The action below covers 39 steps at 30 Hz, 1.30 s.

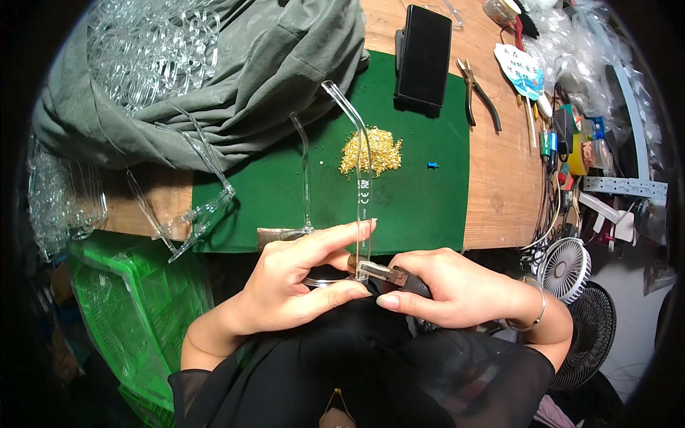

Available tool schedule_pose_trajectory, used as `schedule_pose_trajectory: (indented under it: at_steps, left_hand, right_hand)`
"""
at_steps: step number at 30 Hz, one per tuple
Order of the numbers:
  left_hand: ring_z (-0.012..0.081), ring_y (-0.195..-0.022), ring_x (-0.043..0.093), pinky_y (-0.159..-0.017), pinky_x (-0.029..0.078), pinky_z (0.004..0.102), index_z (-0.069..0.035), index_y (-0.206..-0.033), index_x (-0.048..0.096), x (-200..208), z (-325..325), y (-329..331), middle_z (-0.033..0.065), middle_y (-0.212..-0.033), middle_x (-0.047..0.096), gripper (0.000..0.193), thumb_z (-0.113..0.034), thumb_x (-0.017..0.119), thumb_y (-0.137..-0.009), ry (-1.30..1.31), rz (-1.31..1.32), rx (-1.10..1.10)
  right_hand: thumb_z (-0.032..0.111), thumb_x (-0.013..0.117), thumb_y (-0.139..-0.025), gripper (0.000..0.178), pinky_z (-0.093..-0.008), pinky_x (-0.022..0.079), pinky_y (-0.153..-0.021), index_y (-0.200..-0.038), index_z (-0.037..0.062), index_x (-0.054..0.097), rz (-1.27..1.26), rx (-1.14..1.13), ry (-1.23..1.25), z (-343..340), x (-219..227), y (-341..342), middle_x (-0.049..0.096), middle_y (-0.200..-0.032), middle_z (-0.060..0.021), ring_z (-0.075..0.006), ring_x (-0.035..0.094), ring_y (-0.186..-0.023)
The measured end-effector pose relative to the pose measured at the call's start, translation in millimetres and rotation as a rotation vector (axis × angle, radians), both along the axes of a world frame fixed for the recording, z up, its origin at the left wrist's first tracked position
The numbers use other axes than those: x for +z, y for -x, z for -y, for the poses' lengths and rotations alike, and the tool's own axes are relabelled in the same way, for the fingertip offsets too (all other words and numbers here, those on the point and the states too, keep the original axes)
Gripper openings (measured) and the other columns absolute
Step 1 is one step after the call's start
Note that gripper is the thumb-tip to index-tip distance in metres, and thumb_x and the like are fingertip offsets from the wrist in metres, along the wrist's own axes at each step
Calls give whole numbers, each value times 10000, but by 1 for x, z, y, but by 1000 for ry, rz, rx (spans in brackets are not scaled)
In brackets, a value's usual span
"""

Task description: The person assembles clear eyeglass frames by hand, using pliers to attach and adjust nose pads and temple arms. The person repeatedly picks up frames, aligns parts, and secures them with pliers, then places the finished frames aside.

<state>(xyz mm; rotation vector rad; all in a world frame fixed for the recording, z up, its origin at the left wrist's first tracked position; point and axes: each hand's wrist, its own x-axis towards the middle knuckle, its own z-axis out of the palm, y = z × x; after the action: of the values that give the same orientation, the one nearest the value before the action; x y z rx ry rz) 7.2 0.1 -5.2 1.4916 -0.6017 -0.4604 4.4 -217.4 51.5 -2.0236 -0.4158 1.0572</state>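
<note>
My left hand (296, 282) is closed on a clear plastic eyeglass frame (363, 192), its two temples pointing away from me over the table's near edge. In my right hand (457, 289) is a pair of pliers (391, 274) with dark handles. The jaws of the pliers meet the frame at the hinge corner of its right temple, close to my left fingertips. My fingers partly hide the front of the frame. Beyond it, a heap of tiny gold-coloured metal pieces (372, 151) lies on the green mat (421, 207).
Grey cloth (271, 93) surrounds many clear frames (157, 50) at far left. Another clear frame (193, 214) rests at the table's left edge. A black phone (426, 57), second pliers (477, 96) and blue push pin (433, 165) lie right. Green crates (146, 307) and a white fan (564, 267) flank me.
</note>
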Motion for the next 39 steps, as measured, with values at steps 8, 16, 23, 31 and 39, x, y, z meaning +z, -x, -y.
schedule_pose_trajectory:
  at_steps: [8,16,23,31,39]
  left_hand:
    - [120,-893,605,-810,441,242,53,-1279,385,1,2,0,105,-952,649,589,1,661,-761,60,-43,-7]
    - [153,-933,598,-849,438,272,45,-1302,345,13,4,-2,114,-979,620,565,-29,618,-813,341,-402,-89]
    - [204,-898,634,-752,500,287,73,-1186,441,33,-10,21,160,-947,645,531,-206,668,-796,117,-236,-97]
    - [171,-687,653,-616,517,258,67,-1132,482,30,-22,79,126,-852,644,502,-125,718,-733,-266,214,630]
    - [206,-563,623,-516,473,283,4,-991,556,14,-38,43,111,-669,628,295,-201,649,-799,-397,12,839]
  right_hand:
    - [320,594,-816,357,-394,484,-661,-822,-35,559,179,8,76,3,0,0,596,-777,-219,-356,598,-749]
    - [181,602,-832,207,-263,430,-650,-886,-6,531,155,-602,-220,34,-66,5,542,-734,-52,-108,502,-690]
    - [20,633,-721,189,-325,449,-677,-891,-1,552,553,-349,-219,28,-92,20,562,-846,-128,-282,554,-756]
    - [49,654,-715,161,-304,446,-631,-833,10,553,575,-285,-313,34,-109,19,567,-774,-109,-252,550,-692]
    - [16,641,-712,138,-285,448,-598,-813,17,547,559,-294,-318,30,-117,16,569,-752,-111,-225,554,-648]
